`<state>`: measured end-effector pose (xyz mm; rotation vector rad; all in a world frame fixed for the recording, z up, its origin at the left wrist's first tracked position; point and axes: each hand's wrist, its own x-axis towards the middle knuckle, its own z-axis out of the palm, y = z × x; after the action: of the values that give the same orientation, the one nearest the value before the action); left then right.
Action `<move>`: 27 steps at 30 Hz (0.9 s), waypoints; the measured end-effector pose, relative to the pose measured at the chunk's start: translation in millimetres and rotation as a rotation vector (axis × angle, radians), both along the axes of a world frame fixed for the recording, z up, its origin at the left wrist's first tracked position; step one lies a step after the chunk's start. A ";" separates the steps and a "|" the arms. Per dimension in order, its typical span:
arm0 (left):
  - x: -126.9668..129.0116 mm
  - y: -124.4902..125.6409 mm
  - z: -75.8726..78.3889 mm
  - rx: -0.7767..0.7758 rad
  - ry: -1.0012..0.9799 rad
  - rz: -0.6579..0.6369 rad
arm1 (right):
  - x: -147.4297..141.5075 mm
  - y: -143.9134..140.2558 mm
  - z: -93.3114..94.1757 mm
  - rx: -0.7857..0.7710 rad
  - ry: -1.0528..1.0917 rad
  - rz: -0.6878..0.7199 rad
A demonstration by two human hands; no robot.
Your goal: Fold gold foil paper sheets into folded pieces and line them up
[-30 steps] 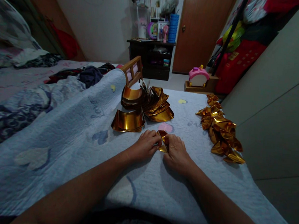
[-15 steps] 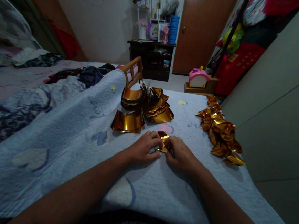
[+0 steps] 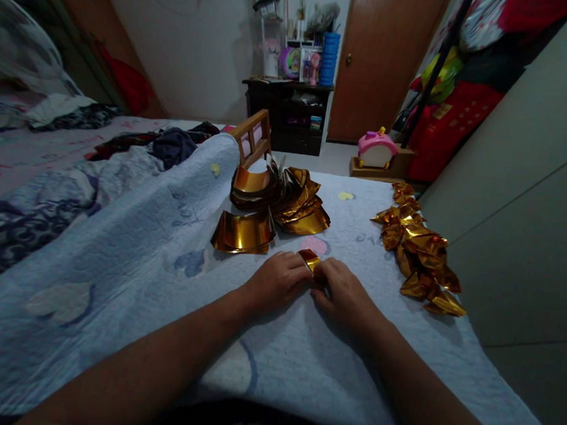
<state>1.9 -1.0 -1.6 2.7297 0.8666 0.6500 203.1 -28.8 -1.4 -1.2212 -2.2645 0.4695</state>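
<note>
The left hand (image 3: pixel 281 279) has drawn its fingers in, covering more of the foil (image 3: pixel 310 259) on the blanket (image 3: pixel 292 351). The right hand (image 3: pixel 344 286) clamps the piece; whether the left pinches or merely presses, I cannot tell. It looks light, slick, easily creased, best held by its edges. Fingers hide its lower part.

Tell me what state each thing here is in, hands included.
Left hand: curled against the gold piece, grip unclear.
Right hand: pinching the gold piece.
Gold piece: bent, partly hidden by the hands.
Gold sheets: curved, in fanned stacks.
Shaped gold pieces: folded, pointed, heaped in a row.
Quilt: spread out, raised at left.
Door: looks shut.
</note>
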 end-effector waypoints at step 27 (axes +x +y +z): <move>-7.4 12.5 -9.9 0.011 0.055 0.136 | 10.0 8.2 -2.0 0.044 -0.079 -0.054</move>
<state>-5.5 11.5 -11.5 2.7277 1.0722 0.6088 213.1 -20.6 -3.5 -1.2958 -2.2886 0.3555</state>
